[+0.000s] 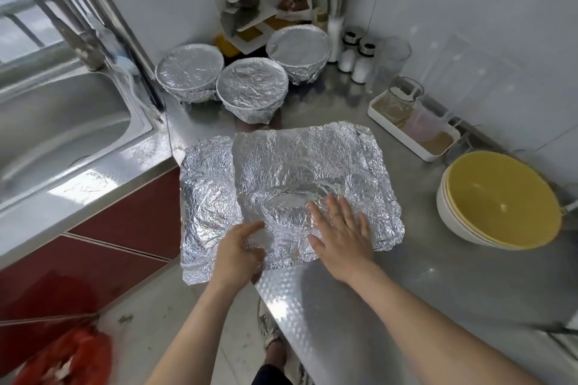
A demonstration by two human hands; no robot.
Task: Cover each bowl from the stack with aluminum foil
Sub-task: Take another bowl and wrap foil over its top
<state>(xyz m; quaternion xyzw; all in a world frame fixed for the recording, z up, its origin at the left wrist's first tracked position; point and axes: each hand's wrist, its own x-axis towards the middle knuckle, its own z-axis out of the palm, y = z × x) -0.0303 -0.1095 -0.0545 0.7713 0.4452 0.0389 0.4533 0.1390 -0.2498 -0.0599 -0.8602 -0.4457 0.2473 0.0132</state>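
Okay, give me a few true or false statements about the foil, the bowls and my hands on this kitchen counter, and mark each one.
1. Three foil-covered bowls stand at the back of the counter. True.
2. The right hand grips a yellow bowl. False: it lies flat, fingers spread, on the foil sheet.
3. The stack of yellow bowls sits uncovered, to the right of the foil sheet. True.
4. The left hand rests in the sink. False: it holds the foil sheet's near edge.

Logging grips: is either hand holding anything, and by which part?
The left hand grips the top foil sheet at its near left corner; the right hand lies flat on it, holding nothing.
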